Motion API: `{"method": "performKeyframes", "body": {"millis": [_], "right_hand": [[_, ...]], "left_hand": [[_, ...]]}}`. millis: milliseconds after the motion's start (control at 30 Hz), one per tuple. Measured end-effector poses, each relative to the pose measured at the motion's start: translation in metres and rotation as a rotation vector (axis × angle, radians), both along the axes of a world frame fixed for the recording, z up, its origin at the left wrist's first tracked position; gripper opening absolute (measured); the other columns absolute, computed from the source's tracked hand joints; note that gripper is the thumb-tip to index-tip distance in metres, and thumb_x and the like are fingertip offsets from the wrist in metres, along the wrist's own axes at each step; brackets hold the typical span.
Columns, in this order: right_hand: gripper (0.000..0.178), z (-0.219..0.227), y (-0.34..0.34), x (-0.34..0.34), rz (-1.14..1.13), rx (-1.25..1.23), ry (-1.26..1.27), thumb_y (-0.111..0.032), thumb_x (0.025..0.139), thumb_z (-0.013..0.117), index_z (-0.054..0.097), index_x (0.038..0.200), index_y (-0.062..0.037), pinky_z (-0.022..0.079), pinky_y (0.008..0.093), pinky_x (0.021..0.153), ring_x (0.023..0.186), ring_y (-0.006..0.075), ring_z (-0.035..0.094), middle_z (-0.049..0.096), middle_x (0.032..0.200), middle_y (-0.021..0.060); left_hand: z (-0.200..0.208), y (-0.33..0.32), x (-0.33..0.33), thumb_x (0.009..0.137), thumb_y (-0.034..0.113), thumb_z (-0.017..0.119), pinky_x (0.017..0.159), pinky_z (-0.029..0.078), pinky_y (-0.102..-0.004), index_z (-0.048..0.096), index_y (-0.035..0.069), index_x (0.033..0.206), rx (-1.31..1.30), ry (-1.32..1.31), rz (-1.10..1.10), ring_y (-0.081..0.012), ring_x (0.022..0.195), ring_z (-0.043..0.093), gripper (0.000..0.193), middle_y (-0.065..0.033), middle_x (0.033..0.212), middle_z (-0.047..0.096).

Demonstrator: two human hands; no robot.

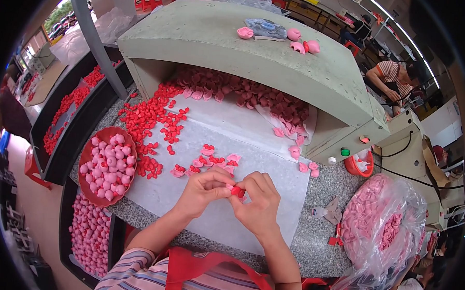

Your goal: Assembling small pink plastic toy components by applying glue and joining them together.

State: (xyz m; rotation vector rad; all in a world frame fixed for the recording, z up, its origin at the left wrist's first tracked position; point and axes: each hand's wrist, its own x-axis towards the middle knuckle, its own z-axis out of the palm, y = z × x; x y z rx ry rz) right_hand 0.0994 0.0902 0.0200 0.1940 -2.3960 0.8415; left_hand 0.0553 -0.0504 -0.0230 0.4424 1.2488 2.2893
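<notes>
Over the white sheet [270, 235], my left hand [202, 191] and my right hand [260, 204] meet fingertip to fingertip. Both are closed on a small glossy red piece [236, 191], and a bit of pink shows beside it at the left fingertips. The fingers partly hide its shape. Just beyond my hands lie several pink cup-like shells [233, 158], some with red pieces on them. Farther left spreads a heap of loose red pieces [145, 115]. A heap of pink shells [245, 91] fills the back of the sheet, beneath the hood.
A grey-green metal hood [237, 46] arches over the far side. At left stand a red bowl [88, 190] of pink balls, a black tray [50, 160] of red pieces and a lower bin of pink balls. Right: a clear bag [390, 214] of pink shells and a small red-orange bucket [352, 166].
</notes>
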Motion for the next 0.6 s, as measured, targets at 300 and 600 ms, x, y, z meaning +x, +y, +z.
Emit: {"method": "performKeyframes", "body": {"millis": [300,600], "right_hand": [[0.022,-0.032,0.000,-0.004,0.178,-0.108,-0.055,0.000,0.055,0.069,0.049,0.061,-0.0042,0.040,0.0291,0.050,0.058,0.0202,0.050,0.050,0.063,0.0053],[0.022,-0.111,0.054,-0.086,-0.251,-0.008,-0.261,0.003,0.062,0.066,0.060,0.083,-0.0020,0.047,0.0316,0.061,0.067,0.0215,0.058,0.053,0.084,0.0100]], "left_hand": [[-0.030,-0.007,0.006,0.075,-0.004,0.062,0.077,0.047,-0.0289,0.060,-0.002,0.089,0.041,0.045,0.014,-0.0162,0.090,0.054,0.015,-0.0066,0.097,0.050],[-0.044,-0.070,-0.081,0.069,0.005,0.066,0.064,0.048,-0.0355,0.059,0.005,0.097,-1.249,0.534,0.730,-0.0271,0.074,0.060,0.029,-0.0137,0.092,0.056]]}}
